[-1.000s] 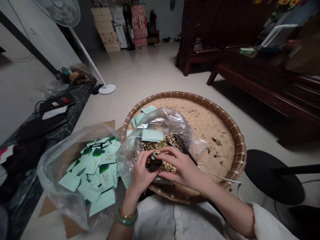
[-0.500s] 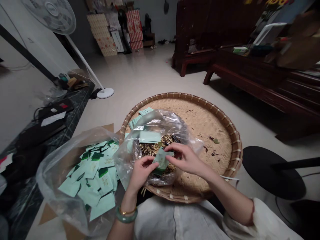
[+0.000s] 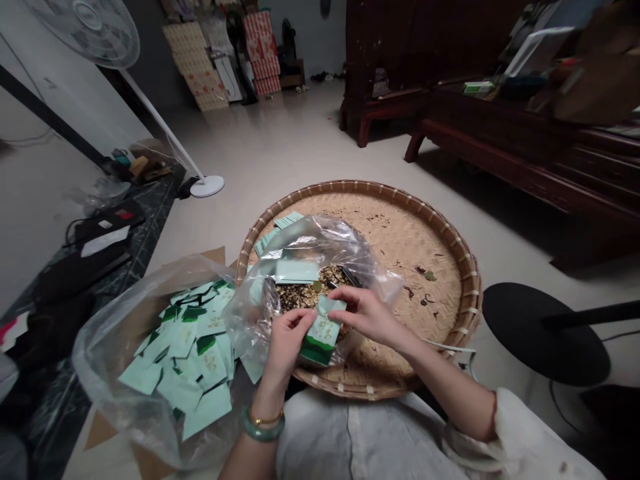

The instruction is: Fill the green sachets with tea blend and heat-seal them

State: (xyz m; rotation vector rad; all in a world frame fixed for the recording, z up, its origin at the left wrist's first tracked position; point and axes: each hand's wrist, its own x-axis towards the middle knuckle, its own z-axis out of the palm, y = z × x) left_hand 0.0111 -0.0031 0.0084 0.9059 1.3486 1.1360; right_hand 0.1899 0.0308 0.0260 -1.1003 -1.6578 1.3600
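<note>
A small pale green sachet (image 3: 323,331) with a dark green bottom band is held upright between both hands. My left hand (image 3: 289,340) pinches its left edge and my right hand (image 3: 367,312) pinches its top right corner. Just behind the sachet, a clear plastic bag (image 3: 320,247) lies open on a round woven bamboo tray (image 3: 440,240), holding a heap of dried tea mix (image 3: 300,293) and a few flat green sachets. A green bangle sits on my left wrist.
At the left, a second clear bag (image 3: 125,373) holds several green sachets (image 3: 193,353) on cardboard. A standing fan (image 3: 200,180) is far left, dark wooden furniture (image 3: 500,133) at the right, a black round stool base (image 3: 545,333) beside the tray. Stacked boxes stand at the back.
Both hands came up out of the tea mix with a green sachet. It now stands upright between them, slightly nearer my body.
</note>
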